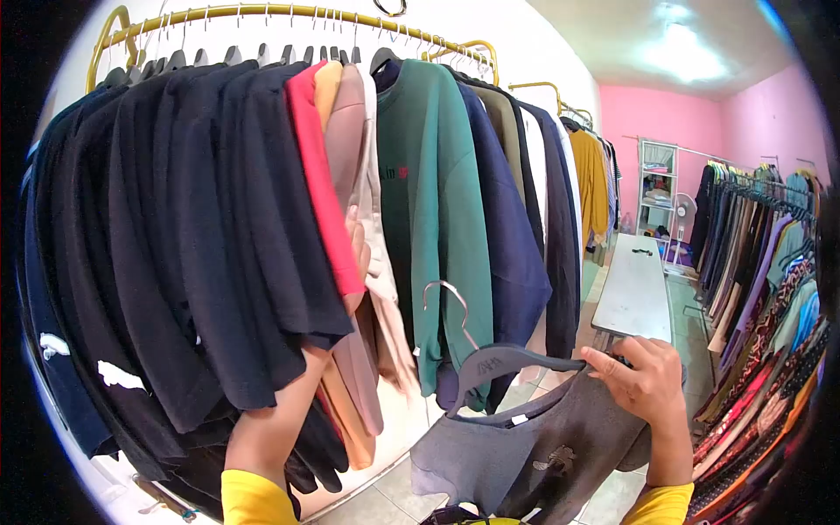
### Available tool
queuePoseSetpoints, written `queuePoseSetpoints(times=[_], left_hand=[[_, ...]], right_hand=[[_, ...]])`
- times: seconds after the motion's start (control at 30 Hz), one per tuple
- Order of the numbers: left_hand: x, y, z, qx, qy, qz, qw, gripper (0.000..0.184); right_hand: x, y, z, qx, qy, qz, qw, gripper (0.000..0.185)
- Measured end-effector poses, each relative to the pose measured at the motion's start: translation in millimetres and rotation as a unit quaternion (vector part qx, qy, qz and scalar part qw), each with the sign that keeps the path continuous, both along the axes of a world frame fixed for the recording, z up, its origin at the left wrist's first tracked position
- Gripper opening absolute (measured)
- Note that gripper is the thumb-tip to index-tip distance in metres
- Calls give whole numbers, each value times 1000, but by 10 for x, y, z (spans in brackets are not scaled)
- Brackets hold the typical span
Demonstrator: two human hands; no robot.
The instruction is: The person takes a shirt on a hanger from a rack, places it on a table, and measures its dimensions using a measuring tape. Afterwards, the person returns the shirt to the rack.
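Observation:
My right hand [643,376] is closed on one shoulder of a dark plastic hanger [512,360] with a metal hook. From this hanger hangs a dark grey T-shirt [542,455] with a small chest print, held off the rack. My left hand [357,254] reaches in among the hanging clothes, its fingers stretched upward against a red garment [319,184]; dark shirts [219,236] hide part of the wrist and palm. Right of that hand hang a mauve garment [346,114], a whitish one and a green sweatshirt [446,166].
A yellow clothes rail [289,10] runs above the garments. A long white table [632,284] stands behind, with a fan [684,210] and a shelf unit [656,179] farther back. Another packed clothes rack [770,262] lines the right side.

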State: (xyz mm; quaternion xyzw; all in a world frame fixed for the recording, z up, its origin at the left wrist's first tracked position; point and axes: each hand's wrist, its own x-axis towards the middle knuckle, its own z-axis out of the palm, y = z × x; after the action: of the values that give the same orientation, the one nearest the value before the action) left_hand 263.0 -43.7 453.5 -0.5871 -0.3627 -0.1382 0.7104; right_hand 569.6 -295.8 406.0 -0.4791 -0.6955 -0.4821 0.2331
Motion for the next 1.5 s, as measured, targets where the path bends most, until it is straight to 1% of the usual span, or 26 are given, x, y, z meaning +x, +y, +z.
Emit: queuePoseSetpoints(times=[0.03, 0.07, 0.1, 0.17, 0.2, 0.23, 0.27, 0.3, 0.33, 0.37, 0.4, 0.43, 0.5, 0.6, 0.67, 0.7, 0.73, 0.83, 0.9, 0.97, 1.03, 1.17, 1.23, 1.3, 1.37, 1.5], left_hand=[[-39, -21, -9, -28, -58, -78, 995, 34], [-25, -50, -28, -66, -67, -33, 995, 35], [-1, 3, -49, -67, -68, -30, 995, 35], [-27, 57, -89, -13, -60, -79, 995, 35], [-283, 707, -163, 257, 144, 78, 952, 36], [-260, 735, -171, 256, 144, 81, 952, 36], [-213, 741, -178, 238, 71, 78, 966, 38], [-185, 736, -178, 219, -3, 74, 973, 39], [-190, 732, -169, 221, -4, 76, 972, 39], [-224, 738, -119, 221, -5, 79, 972, 39], [-323, 752, -94, 221, -6, 83, 972, 40], [-339, 737, -115, 221, -7, 86, 971, 40], [-524, 696, -201, 220, -9, 93, 971, 40], [-538, 687, -189, 216, -13, 106, 970, 40], [-446, 685, -49, 215, -18, 118, 969, 40], [-538, 665, -110, 213, -19, 124, 969, 40], [-504, 644, -82, 211, -18, 130, 969, 40], [-448, 571, -70, 206, -15, 143, 968, 40], [-363, 571, -57, 204, -18, 151, 967, 40], [-402, 537, -108, 202, -21, 159, 966, 40], [-362, 529, -16, 199, -22, 166, 965, 40], [-400, 471, -68, 198, -25, 180, 963, 40], [-451, 454, -51, 195, -26, 188, 962, 41], [-487, 427, -71, 190, -27, 195, 962, 41], [-452, 415, -9, 184, -30, 202, 962, 41], [-482, 325, -141, 174, -31, 213, 961, 41]], right_hand=[[-18, 30, 31, 16, 6, 5, 1000, 39], [-37, 67, 68, 31, 12, 10, 999, 38], [-52, 156, 110, 30, 11, 12, 999, 38], [-189, 279, 238, 67, -15, 4, 998, 38], [-249, 362, 328, 80, -22, 5, 997, 34], [-277, 498, 426, 98, -37, 3, 994, 32], [-286, 650, 529, 117, -51, 1, 992, 30], [-281, 793, 633, 121, -47, 2, 992, 23], [-241, 929, 728, 114, -43, -31, 992, 16], [-161, 1042, 826, 82, -9, -63, 995, 11], [-22, 1154, 908, 61, -8, -103, 993, 9], [114, 1268, 942, 65, -9, -102, 993, 9], [273, 1427, 985, 59, -13, -211, 976, 9], [164, 1497, 885, 40, -9, -198, 979, 7], [-139, 1357, 882, 26, -13, -119, 992, 4], [-291, 1328, 894, 24, -15, -88, 996, 3], [-415, 1344, 937, 26, -15, -85, 996, 3], [-696, 1462, 1222, 102, -25, -49, 993, 2], [-824, 1642, 1511, 177, -7, -50, 983, 2], [-869, 1895, 1857, 214, 2, -49, 976, 6], [-978, 2035, 2159, 192, 36, -102, 975, 8], [-1086, 2327, 2550, 206, 74, -137, 966, 9], [-1075, 2421, 2691, 233, 92, -162, 954, 10], [-1067, 2471, 2789, 243, 86, -153, 954, 10], [-1105, 2502, 2830, 269, 87, -117, 952, 10], [-1295, 2682, 2890, 272, 104, -112, 950, 10]])
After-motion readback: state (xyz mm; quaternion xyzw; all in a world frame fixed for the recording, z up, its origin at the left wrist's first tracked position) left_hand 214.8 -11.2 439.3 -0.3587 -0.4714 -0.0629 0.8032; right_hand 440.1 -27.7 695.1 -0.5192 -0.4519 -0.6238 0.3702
